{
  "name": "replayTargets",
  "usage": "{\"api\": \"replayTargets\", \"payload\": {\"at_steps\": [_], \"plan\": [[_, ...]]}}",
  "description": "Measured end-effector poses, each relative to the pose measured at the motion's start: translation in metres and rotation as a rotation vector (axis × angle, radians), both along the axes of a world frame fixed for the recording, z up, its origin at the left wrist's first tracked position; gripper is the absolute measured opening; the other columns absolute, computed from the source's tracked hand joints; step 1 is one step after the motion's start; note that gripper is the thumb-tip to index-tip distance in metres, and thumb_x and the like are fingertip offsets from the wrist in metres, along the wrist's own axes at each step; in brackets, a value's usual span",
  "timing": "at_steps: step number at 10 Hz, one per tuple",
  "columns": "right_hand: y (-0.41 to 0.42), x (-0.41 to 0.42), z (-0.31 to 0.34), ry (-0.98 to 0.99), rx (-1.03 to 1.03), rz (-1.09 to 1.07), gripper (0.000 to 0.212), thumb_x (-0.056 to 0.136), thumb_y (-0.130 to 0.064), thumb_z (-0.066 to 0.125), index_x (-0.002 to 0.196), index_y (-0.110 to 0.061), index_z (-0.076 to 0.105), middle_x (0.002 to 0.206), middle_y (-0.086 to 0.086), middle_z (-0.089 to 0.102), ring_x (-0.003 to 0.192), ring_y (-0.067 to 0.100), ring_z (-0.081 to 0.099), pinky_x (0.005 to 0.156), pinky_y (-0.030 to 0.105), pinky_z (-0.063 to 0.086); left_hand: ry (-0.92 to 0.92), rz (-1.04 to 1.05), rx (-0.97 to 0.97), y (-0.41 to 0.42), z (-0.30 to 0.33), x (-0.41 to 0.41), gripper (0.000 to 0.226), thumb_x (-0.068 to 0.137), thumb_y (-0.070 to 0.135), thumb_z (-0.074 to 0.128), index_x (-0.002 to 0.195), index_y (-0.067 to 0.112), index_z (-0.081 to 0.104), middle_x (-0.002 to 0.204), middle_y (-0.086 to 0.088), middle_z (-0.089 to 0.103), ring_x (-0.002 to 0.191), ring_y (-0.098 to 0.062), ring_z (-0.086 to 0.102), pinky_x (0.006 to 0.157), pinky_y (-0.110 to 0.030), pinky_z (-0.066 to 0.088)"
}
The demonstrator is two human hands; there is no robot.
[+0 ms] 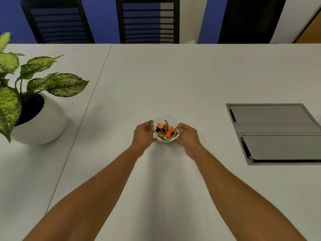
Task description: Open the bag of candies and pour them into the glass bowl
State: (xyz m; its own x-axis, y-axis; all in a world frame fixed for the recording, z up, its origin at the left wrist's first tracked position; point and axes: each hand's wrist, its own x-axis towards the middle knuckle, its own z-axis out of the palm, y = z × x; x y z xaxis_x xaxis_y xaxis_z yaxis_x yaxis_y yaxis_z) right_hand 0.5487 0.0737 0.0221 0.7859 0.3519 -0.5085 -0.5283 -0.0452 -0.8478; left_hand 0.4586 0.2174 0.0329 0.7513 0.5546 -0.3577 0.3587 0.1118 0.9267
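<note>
A small glass bowl (171, 119) stands on the white table (173, 75) in front of me. Several wrapped candies (165, 130), orange, gold and dark, lie inside it. My left hand (143, 134) cups the bowl's left side and my right hand (188, 136) cups its right side, fingers curled against the glass. No candy bag is in view.
A potted plant in a round white pot (43, 122) stands at the left. A grey metal cable hatch (276, 134) is set into the table at the right. Black mesh chairs (147, 21) line the table's far edge.
</note>
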Motion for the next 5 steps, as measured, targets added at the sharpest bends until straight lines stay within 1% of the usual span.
{"api": "replayTargets", "payload": {"at_steps": [1,2,3,4,5], "plan": [[0.011,0.015,-0.007,-0.032,-0.021,0.008,0.043,0.096,0.006,0.041,0.085,-0.023,0.07,0.091,0.003,0.075,0.085,0.018,0.072,0.072,0.034,0.062,-0.007,0.002,0.026,0.008,-0.008,0.017,0.054,0.093,-0.001,0.049,0.084,0.044,0.076,0.078,0.023,0.071,0.085,-0.004,0.068,0.057,-0.02,0.058],[0.021,0.025,-0.014,-0.084,-0.053,-0.004,0.041,0.098,0.0,0.043,0.084,-0.026,0.07,0.102,0.008,0.072,0.105,0.028,0.068,0.092,0.047,0.057,-0.031,0.012,0.05,0.013,-0.019,0.03,0.048,0.093,-0.003,0.047,0.089,0.036,0.074,0.084,0.018,0.071,0.083,-0.004,0.069,0.058,-0.021,0.059],[0.025,0.033,-0.019,-0.091,-0.044,-0.024,0.045,0.098,0.001,0.041,0.082,-0.029,0.071,0.098,0.002,0.072,0.108,0.029,0.068,0.095,0.048,0.056,-0.05,0.02,0.052,0.018,-0.023,0.037,0.049,0.093,-0.003,0.046,0.092,0.037,0.074,0.085,0.019,0.07,0.084,-0.004,0.069,0.058,-0.02,0.059],[0.026,0.037,-0.018,-0.091,-0.007,-0.043,0.052,0.099,0.003,0.037,0.078,-0.03,0.071,0.095,-0.003,0.072,0.109,0.028,0.067,0.094,0.046,0.056,-0.072,0.007,0.049,0.021,-0.024,0.042,0.042,0.096,-0.003,0.044,0.109,0.029,0.068,0.098,0.01,0.07,0.09,-0.009,0.069,0.059,-0.019,0.059],[0.028,0.038,-0.02,-0.085,-0.05,-0.026,0.039,0.102,-0.004,0.037,0.106,-0.022,0.072,0.126,0.009,0.067,0.121,0.027,0.06,0.103,0.047,0.051,-0.023,-0.001,0.017,0.022,-0.022,0.044,0.038,0.1,0.008,0.047,0.137,0.017,0.054,0.129,-0.01,0.064,0.117,-0.027,0.064,0.081,-0.036,0.062]]}}
